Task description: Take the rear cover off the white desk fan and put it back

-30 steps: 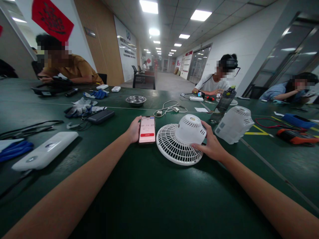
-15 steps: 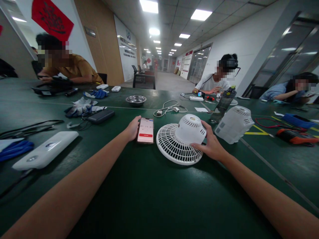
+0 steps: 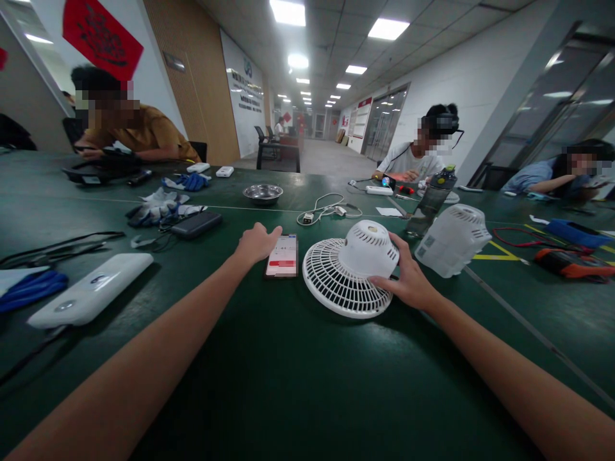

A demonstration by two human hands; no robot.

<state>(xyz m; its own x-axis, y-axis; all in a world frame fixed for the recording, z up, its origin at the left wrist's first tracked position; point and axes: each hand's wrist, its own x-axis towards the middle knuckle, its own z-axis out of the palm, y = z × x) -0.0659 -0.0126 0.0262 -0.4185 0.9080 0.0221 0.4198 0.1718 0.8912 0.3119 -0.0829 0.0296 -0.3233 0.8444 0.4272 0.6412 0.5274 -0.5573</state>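
Observation:
My right hand is wrapped around the side of the white motor housing of a fan part. Its round slatted grille rests face down on the green table. To the left lies a phone with a lit screen and a red bar, its upper left corner partly covered. My left hand hovers at that corner with the thumb stretched out over the phone; the other fingers are bent and partly hidden, and I see nothing held. Right of the fan part stands a translucent white plastic housing, tilted.
A metal bowl and a white cable lie beyond the phone. Left are a white handheld device, a black box and gloves. A water bottle and orange multimeter stand right. Several people sit around the table.
My left hand has let go of the phone's left edge and shifted up over its corner. The phone sits slightly lower in view. My right hand keeps its hold on the fan part.

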